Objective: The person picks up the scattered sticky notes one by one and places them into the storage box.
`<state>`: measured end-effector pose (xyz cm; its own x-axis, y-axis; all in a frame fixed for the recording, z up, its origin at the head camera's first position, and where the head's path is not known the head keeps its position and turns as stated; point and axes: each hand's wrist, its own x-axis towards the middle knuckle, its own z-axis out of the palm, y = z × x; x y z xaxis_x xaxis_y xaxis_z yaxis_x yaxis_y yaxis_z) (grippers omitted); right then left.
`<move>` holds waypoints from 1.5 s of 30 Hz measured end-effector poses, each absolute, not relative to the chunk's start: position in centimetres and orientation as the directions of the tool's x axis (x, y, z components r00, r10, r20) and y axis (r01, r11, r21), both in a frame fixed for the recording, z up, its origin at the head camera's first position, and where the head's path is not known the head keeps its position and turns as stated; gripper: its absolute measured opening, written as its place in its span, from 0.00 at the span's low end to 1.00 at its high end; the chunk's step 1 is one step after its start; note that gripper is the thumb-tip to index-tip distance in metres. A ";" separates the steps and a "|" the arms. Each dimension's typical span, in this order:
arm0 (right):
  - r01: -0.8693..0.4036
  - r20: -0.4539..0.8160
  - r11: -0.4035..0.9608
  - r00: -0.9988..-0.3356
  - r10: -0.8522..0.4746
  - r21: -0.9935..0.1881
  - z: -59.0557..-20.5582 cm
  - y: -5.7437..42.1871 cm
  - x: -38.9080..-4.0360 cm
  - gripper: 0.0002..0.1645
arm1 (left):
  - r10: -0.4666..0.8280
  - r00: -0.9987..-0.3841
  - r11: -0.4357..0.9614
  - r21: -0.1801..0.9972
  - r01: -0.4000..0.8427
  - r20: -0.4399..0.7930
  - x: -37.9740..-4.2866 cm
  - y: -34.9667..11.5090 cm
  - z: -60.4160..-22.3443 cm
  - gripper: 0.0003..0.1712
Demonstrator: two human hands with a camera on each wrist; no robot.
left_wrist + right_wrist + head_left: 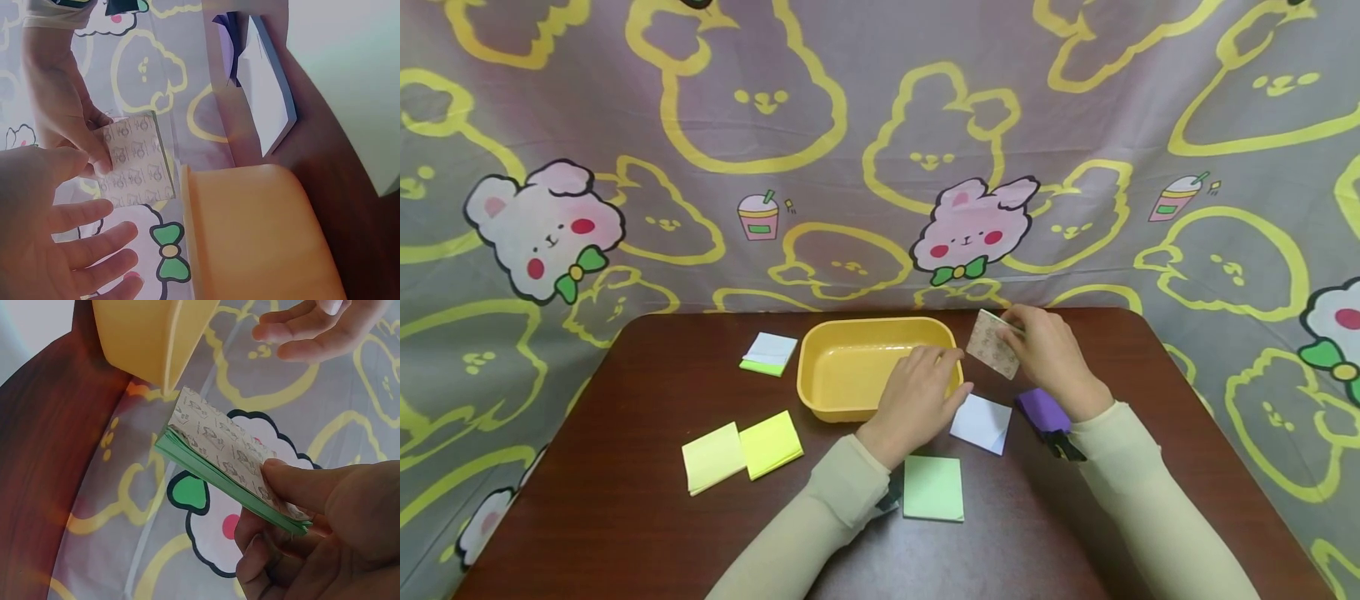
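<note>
Between thumb and fingers my right hand (1051, 354) pinches a sticky note pad (219, 450) with a patterned beige backing and green sheets, raised beside the right end of the yellow tray. My left hand (917, 396), fingers spread and holding nothing, hovers over the near right rim of that yellow tray (827, 408). In the left wrist view the pad's patterned backing (140, 162) faces the camera, just past the left fingertips. A white-blue note pad (981, 423) lies under and right of the left hand. Nearer me is a light green note pad (933, 488).
Left of the tray lie a pale yellow pad (713, 458), a bright yellow pad (771, 445) and a white pad with a green edge (769, 353). A purple pad (1042, 410) sits by the right wrist. A patterned curtain (850, 167) hangs behind the brown table (625, 500).
</note>
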<state>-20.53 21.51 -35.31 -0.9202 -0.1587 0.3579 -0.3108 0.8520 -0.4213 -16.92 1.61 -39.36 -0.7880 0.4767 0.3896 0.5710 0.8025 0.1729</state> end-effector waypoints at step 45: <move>-0.400 0.366 0.804 -0.898 -0.246 -0.441 -36.0 17.6 -19.7 0.04 | 0.368 -0.851 0.837 0.267 0.479 0.374 -18.0 -2.4 -39.9 0.28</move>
